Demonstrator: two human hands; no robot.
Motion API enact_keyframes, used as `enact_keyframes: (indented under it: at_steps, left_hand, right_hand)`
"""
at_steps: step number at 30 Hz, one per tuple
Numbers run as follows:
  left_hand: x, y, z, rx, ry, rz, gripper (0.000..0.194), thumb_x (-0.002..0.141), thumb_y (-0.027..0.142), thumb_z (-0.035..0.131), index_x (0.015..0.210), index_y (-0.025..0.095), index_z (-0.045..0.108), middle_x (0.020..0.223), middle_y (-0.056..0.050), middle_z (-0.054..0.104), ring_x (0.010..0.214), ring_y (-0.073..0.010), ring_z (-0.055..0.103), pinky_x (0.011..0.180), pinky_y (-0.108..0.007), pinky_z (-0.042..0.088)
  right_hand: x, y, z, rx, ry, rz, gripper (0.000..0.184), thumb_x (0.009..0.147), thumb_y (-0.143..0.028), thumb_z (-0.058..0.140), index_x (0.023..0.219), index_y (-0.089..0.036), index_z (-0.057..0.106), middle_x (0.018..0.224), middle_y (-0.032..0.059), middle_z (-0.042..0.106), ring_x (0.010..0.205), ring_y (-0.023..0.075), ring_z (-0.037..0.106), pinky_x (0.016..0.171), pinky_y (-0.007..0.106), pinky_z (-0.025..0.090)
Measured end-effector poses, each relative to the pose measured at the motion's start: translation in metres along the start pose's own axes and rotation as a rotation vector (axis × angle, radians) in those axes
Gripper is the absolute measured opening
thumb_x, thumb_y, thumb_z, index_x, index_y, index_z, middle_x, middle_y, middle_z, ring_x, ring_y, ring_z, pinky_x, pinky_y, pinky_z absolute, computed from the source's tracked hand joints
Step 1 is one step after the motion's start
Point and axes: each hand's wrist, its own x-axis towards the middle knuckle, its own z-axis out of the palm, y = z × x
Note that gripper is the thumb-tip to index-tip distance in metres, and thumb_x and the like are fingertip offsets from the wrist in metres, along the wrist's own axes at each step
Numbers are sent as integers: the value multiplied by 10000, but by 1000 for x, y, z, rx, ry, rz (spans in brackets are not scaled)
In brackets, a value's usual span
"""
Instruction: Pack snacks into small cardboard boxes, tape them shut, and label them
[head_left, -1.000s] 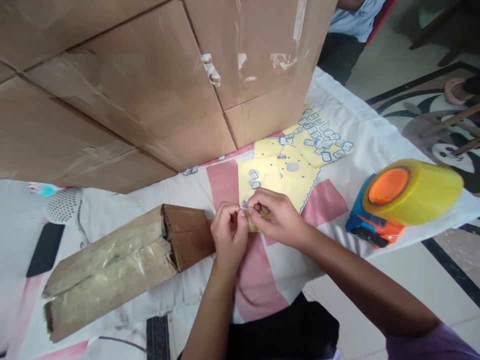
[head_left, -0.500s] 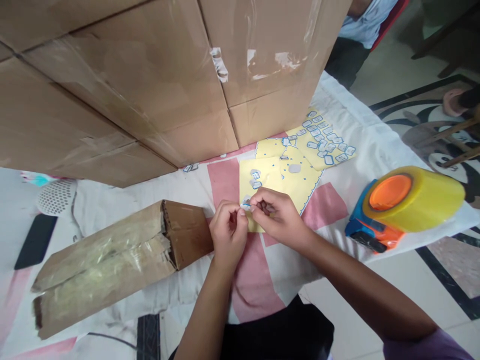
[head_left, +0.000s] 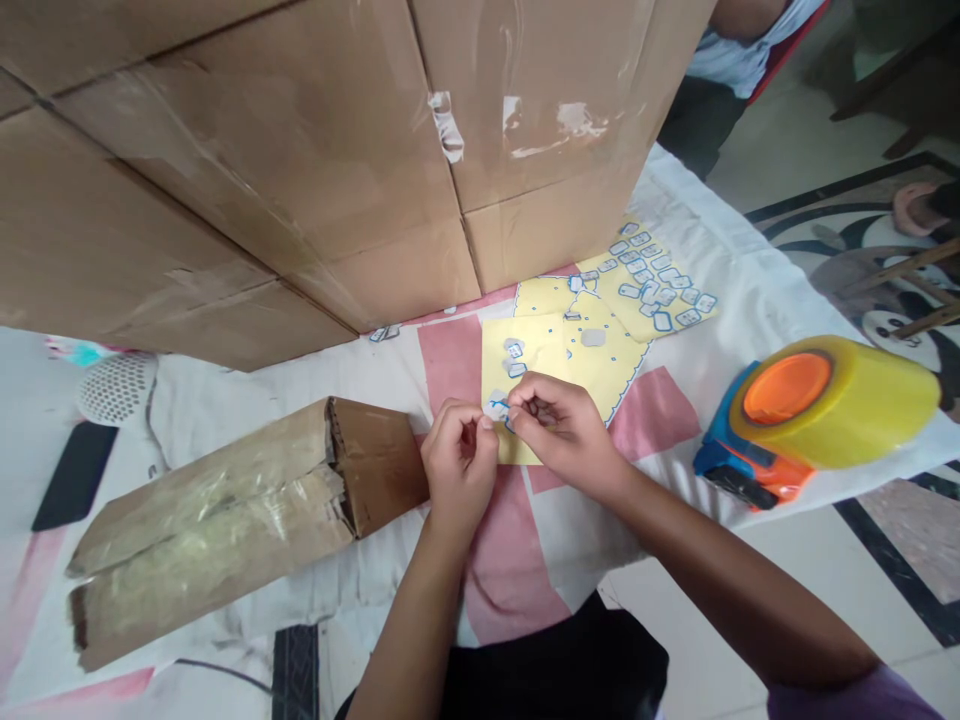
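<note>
My right hand (head_left: 555, 425) pinches a small blue-edged sticker or paper scrap (head_left: 499, 404) between thumb and fingertips. Close beside it, my left hand (head_left: 461, 450) is closed in a pinch, and whatever lies between its fingertips is too small to make out. Both hands are over the lower part of a yellow sheet (head_left: 536, 345) on the cloth. On that sheet lie a few small white pieces with blue borders (head_left: 517, 369). Farther back, many similar labels (head_left: 651, 280) are scattered on another yellow sheet.
A tall taped cardboard stack (head_left: 315, 170) stands behind the sheets. A long cardboard box (head_left: 225, 520) lies at left, near a microphone (head_left: 116, 388). An orange and blue tape dispenser with yellow tape (head_left: 862, 400) sits at right. Another person (head_left: 712, 100) is at the far right.
My fingertips have parted slightly, the right hand moving a little right with the blue-edged scrap. The left hand stays almost in place. The view shifts slightly.
</note>
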Motion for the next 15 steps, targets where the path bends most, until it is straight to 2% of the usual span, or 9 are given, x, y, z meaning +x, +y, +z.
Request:
enact_keyframes:
  at_steps: [15]
  left_hand:
    - [-1,1,0,-1,1,-1,169,966,133,562,815,206,541,772,41,521,695,-105,478,631,-235,368]
  right_hand:
    - [0,0,0,12,31,-3,152,881,-110,562,762,-200,532,713,-39,479,631,102,431,573,254,336]
